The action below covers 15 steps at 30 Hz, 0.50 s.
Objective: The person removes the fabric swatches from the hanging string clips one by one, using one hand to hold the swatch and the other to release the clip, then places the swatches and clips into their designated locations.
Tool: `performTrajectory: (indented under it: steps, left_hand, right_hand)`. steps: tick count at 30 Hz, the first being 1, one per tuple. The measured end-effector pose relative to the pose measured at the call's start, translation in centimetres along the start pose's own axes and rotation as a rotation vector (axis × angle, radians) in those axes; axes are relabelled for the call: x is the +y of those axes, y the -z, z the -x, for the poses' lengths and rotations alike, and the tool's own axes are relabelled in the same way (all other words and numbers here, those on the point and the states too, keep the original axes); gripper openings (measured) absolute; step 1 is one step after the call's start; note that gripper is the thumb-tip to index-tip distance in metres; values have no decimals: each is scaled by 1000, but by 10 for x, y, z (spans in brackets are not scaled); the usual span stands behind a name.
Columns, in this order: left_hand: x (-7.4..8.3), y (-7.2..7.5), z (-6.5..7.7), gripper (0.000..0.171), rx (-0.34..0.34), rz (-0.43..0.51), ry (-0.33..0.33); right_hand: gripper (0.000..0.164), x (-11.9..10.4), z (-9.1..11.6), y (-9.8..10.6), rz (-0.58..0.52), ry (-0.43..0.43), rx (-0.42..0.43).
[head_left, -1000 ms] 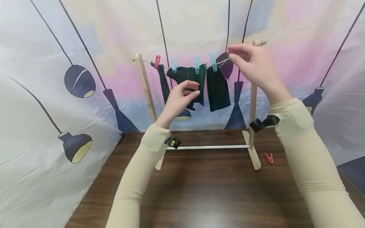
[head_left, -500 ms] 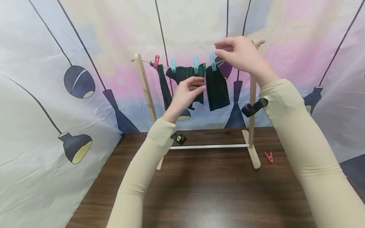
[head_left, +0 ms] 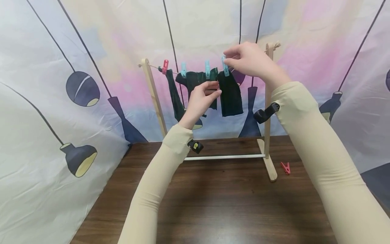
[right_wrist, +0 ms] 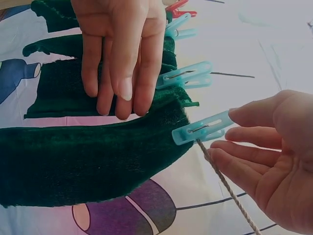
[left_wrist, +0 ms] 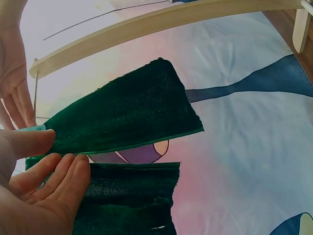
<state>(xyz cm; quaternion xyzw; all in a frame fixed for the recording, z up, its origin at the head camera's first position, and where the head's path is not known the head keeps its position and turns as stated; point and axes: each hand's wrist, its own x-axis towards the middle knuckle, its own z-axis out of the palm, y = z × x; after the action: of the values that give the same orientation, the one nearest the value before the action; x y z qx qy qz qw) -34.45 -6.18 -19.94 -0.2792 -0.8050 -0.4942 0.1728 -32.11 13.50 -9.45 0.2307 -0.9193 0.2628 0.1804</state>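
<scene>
My right hand (head_left: 251, 61) is at the rightmost light-blue clothespin (right_wrist: 198, 129); thumb and index finger lie at the ends of its two arms. That clothespin grips the top of a dark green cloth piece (head_left: 230, 96) hanging from a thin rope (right_wrist: 225, 183). My left hand (head_left: 199, 101) is in front of the gap between this piece and another dark green cloth (left_wrist: 127, 196). Its fingers are nearly straight, with the thumb apart from them; whether they touch the cloth cannot be told. Two more light-blue clothespins (head_left: 207, 69) and a red clothespin (head_left: 165, 67) sit further left on the line.
A wooden rack with two posts (head_left: 267, 101) and a white lower bar (head_left: 225, 157) stands on the brown table (head_left: 225, 200). A loose pink-red clothespin (head_left: 285, 168) lies right of the rack's foot. Behind hangs a painted fabric backdrop (head_left: 122, 34).
My right hand has moved left along the line to the rightmost light-blue clothespin. My left hand has shifted right and slightly up toward the rightmost cloth. The head view has drifted slightly.
</scene>
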Motion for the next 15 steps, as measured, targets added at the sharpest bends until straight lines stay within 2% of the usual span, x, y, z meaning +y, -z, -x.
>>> performTrajectory:
  steps: [8,15]
  left_hand:
    - [-2,-2,-4,37,10,2,9]
    - [-1,-8,-5,38,-1,-19,-10]
  right_hand:
    - [52,-2,-4,-1,9,11,-53]
    - [53,-2,-3,1,-40,-12,-51]
